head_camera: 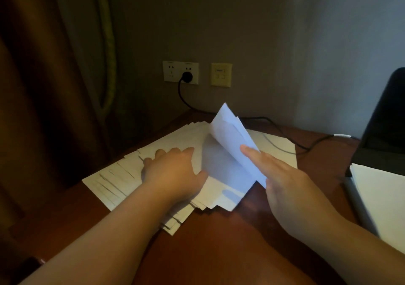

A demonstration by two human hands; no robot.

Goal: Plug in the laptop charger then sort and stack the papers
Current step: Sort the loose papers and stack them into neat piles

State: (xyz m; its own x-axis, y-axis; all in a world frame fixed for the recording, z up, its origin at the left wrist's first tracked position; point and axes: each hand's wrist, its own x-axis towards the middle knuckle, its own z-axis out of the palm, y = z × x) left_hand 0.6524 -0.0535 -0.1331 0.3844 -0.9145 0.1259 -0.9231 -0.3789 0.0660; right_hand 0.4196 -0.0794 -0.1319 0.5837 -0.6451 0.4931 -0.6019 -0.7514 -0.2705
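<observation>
In the head view, your left hand [173, 168] lay flat, fingers released, pinning the fanned papers [122, 175] on the counter [219, 241]; your right hand [282, 179] was grasping lifted sheets [230, 144]. Best keep that pressure while squaring edges.

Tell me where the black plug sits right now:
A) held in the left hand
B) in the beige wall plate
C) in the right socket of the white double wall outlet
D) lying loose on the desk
C: the black plug sits in the right half of the white double outlet, its cable trailing down onto the desk, while the beige plate holds nothing.
</observation>
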